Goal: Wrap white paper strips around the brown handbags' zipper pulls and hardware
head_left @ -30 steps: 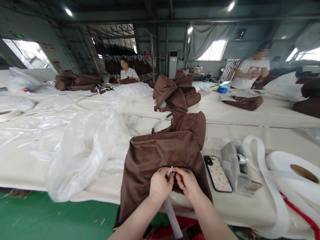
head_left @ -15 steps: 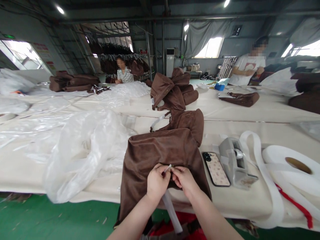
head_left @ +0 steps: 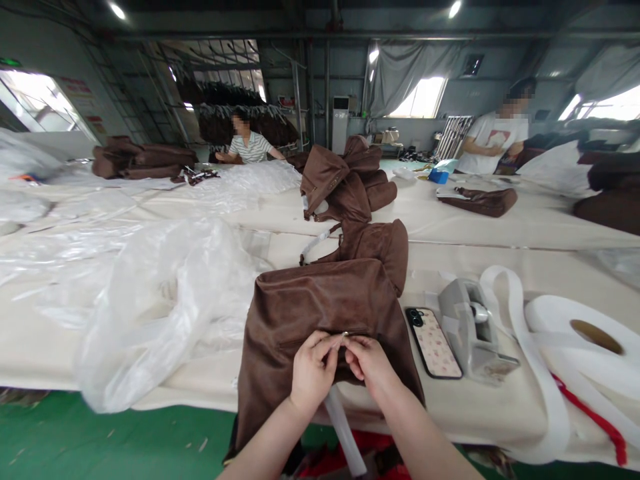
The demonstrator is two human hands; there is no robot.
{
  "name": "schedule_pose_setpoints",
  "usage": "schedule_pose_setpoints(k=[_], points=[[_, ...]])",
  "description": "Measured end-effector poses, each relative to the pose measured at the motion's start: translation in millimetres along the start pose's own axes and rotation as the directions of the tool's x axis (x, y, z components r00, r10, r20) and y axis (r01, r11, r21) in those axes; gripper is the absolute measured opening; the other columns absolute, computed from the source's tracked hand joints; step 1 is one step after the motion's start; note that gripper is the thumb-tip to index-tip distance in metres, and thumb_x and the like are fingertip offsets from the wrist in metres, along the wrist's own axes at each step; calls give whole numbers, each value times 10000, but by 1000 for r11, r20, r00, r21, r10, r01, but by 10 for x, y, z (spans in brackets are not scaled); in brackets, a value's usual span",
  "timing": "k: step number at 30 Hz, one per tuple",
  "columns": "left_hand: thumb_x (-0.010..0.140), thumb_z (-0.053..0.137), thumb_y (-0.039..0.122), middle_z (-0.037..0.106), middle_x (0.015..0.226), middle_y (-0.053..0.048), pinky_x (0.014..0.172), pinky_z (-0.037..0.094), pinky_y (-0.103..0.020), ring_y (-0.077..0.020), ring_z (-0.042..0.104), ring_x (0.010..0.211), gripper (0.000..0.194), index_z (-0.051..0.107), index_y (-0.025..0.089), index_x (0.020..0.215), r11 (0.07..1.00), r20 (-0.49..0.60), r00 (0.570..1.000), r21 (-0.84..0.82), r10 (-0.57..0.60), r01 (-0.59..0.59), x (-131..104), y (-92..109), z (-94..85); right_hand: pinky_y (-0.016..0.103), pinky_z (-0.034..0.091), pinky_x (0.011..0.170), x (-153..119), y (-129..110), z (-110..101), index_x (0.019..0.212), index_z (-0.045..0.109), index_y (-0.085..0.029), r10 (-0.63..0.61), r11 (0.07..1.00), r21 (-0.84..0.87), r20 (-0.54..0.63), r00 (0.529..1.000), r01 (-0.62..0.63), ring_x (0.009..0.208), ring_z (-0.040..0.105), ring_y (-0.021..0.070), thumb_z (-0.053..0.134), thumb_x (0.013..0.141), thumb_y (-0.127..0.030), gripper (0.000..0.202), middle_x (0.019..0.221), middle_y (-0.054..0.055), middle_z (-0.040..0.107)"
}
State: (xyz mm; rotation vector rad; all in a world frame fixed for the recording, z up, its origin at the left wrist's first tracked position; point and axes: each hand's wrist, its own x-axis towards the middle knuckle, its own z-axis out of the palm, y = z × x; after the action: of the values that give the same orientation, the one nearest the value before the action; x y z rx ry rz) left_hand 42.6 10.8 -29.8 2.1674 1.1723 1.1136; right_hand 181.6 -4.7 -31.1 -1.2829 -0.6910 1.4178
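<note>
A brown leather-look bag [head_left: 320, 300] lies flat before me at the table's front edge, with a zipper slit across its face. Over that slit, my left hand [head_left: 315, 367] is closed in a pinch at the zipper pull, where a little whitish wrapping shows between the fingertips. Touching it from the other side, my right hand [head_left: 367, 360] pinches the same spot, its other fingers curled. A small metal zipper end [head_left: 346, 333] peeks out just above the fingertips. Below my hands a translucent white strip [head_left: 346, 433] hangs over the edge; its upper end is hidden.
Right of the bag lie a patterned phone [head_left: 434, 343], a grey tape dispenser [head_left: 473, 327] and a white tape roll [head_left: 575, 320]. Clear plastic bags [head_left: 165, 300] cover the left side. More brown bags [head_left: 345, 177] are piled behind. Two people stand across the table.
My fingertips have closed further over the small white piece that stuck up before; the metal zipper end now shows above them. A person at the back has reached an arm sideways.
</note>
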Motion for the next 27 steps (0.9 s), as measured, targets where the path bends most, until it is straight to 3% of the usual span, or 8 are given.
schedule_pose_setpoints(k=[4,11,14,17,20,22,25,27], points=[[904,440,153,651,936,-58,831,522,-291,-165,625,871,325,695,256,1076,999,37,998,20,42,-43,-42,8,-10,205,112,305,2,12,-3,599,574,-154,-3,1000,3,-8,1000,4,288,265,21,703,624,-456,329,451,-54,500],[879,452,156,650,927,-74,833,521,-314,-180,628,877,266,686,220,989,997,67,998,-79,3,2,-61,82,-69,206,144,302,-40,30,-3,620,582,-161,-23,1000,-16,9,1000,23,290,275,28,684,665,-528,383,441,-56,494],[883,470,236,670,895,-73,725,543,-276,-177,654,815,227,645,192,1019,979,70,990,-151,-125,134,-54,101,-73,201,139,298,-20,46,-11,622,583,-159,-25,998,-50,8,1000,26,283,282,27,691,656,-526,384,443,-55,503],[886,470,295,690,760,-45,637,518,-250,-160,654,659,214,651,181,892,949,113,952,-108,-286,298,28,100,-55,192,147,297,17,66,13,664,600,-157,-23,996,-91,-7,1000,22,278,308,35,674,660,-541,391,439,-53,516],[845,477,253,693,691,-28,660,495,-245,-157,648,632,219,642,192,714,947,229,926,-44,-301,319,136,67,-36,187,172,300,6,71,66,731,634,-154,-27,989,-143,-18,999,24,282,345,49,652,680,-553,402,436,-52,525],[821,474,250,704,702,-20,651,500,-232,-160,662,650,200,644,197,730,929,296,902,-103,-313,356,176,25,-25,191,197,304,-72,41,55,773,663,-153,-21,983,-184,-6,1000,20,280,364,61,656,690,-546,403,427,-46,535],[811,467,306,710,705,-7,623,511,-223,-166,680,653,199,634,202,778,890,377,858,-152,-350,430,180,-51,-5,207,295,348,-328,-103,-178,916,697,-180,-134,931,-344,-8,991,123,328,439,88,615,777,-492,351,495,-21,601],[816,449,332,701,678,3,616,507,-219,-163,677,633,212,615,209,769,894,391,844,-105,-367,437,166,-90,13,233,406,451,-572,-276,-527,1006,692,-217,-373,813,-518,-115,921,265,460,545,124,567,837,-446,312,634,14,666]])
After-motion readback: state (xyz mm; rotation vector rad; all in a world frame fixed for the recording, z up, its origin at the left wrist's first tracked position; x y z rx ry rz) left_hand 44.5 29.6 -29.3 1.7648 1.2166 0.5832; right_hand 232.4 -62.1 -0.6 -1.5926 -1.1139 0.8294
